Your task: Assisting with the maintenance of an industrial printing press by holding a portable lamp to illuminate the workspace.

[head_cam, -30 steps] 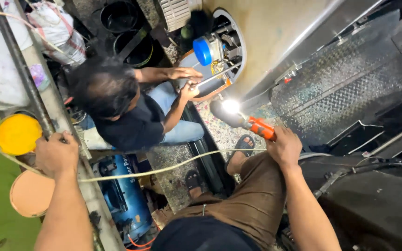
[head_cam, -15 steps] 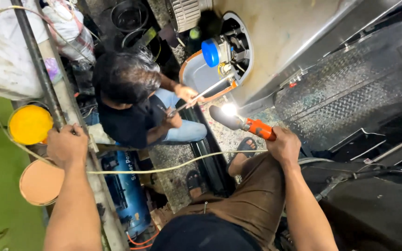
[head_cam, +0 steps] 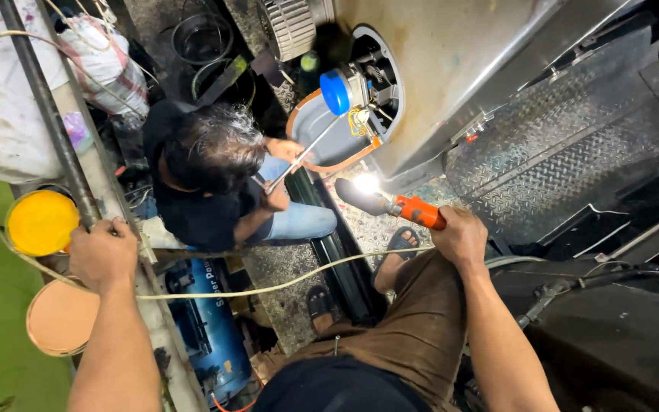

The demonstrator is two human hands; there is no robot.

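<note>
The right hand [head_cam: 463, 236] is clamped on an orange torch with a black lit head [head_cam: 394, 204], lighting a co-worker's job. The left hand [head_cam: 103, 252] grips a dark metal pole [head_cam: 47, 114]. Next, I think, keep the light steady.

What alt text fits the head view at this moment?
Seen from above, the right hand aims a lit orange-handled work light at a crouching person in dark clothes who probes an open round machine housing with a thin metal rod. The left hand grips a dark metal rail.
</note>
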